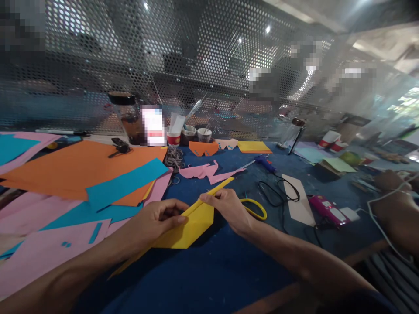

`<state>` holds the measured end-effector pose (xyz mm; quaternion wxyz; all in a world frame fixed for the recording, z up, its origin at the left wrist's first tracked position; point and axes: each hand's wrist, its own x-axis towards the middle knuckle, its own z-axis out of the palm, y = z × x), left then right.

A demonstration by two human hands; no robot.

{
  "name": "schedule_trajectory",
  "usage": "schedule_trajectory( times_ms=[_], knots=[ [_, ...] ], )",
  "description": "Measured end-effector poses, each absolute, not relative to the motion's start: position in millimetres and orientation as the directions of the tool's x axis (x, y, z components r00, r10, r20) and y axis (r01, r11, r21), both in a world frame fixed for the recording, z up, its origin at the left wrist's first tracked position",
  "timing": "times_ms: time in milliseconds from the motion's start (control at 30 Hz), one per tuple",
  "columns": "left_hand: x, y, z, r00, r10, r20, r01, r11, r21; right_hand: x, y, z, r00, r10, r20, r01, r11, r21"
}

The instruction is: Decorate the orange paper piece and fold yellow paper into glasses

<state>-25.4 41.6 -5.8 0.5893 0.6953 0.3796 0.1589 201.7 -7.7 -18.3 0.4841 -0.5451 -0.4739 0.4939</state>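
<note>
A yellow sheet of paper (188, 229) with a narrow folded strip along its upper edge is held slanting above the blue table. My left hand (163, 220) pinches that strip near its middle, thumb in front. Farther up the strip, my right hand (229, 207) pinches it between thumb and fingers, and the strip's end sticks out beyond. Just right of my right hand lie scissors with a yellow handle (262, 209), their blades hidden. Cut pink paper pieces (199, 170) rest beyond my hands.
Orange card (75, 165), blue paper (127, 183) and pink sheets (59, 253) cover the left. A blue glue gun (266, 164) with a black cord, a magenta device (329, 210) and a white card (296, 200) lie right. A jar (127, 117) and cups stand before a perforated metal screen. Another person's arm (396, 209) is at far right.
</note>
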Motion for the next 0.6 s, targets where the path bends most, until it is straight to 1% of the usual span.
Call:
schedule_trajectory(
  times_ms=[100,233,333,433,600],
  knots=[
    [-24.5,40.4,-6.4,0.663,0.712,-0.232,0.344,-0.014,0.939,200.9,-7.5,-16.4,0.036,0.992,-0.121,-0.023,-0.120,-0.992],
    [-26.4,42.5,-10.8,0.659,0.717,-0.227,0.326,-0.001,0.945,200.4,-7.5,-14.9,0.031,0.991,-0.127,-0.023,-0.126,-0.992],
    [-27.2,44.5,-11.8,0.666,0.700,-0.258,0.328,0.036,0.944,201.3,-6.9,-17.0,0.037,0.992,-0.124,-0.013,-0.124,-0.992],
    [-27.5,45.4,-10.8,0.683,0.676,-0.276,0.343,0.038,0.939,202.2,-6.0,-19.0,0.033,0.992,-0.121,-0.001,-0.121,-0.993],
    [-28.3,45.0,-12.8,0.701,0.655,-0.284,0.338,0.046,0.940,202.4,-5.4,-17.6,0.012,0.991,-0.133,0.077,-0.133,-0.988]
  ],
)
